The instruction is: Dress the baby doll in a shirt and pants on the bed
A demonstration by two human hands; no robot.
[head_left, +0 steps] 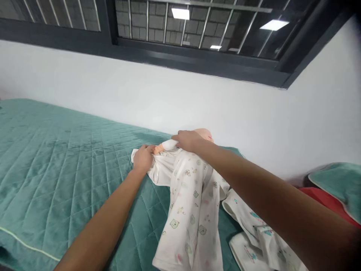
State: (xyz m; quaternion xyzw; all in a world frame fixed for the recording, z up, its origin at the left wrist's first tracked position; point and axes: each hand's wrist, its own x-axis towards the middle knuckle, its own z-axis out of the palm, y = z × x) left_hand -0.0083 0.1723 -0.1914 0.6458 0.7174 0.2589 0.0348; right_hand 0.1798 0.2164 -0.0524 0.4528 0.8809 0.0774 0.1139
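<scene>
A baby doll lies on the bed near the wall, its head mostly behind my right hand. Its arm, in a white sleeve, reaches left. White pants printed with small animals stretch towards me. My left hand is closed on the sleeve end of a white top, right beside the doll's small hand. Curled over the upper part of the doll's sleeved arm is my right hand; its fingertips are partly hidden.
A green quilted cover spreads over the bed. White printed baby clothes lie crumpled under my right forearm. Red fabric and a folded green cloth are at the right. A white wall rises behind, below a barred window.
</scene>
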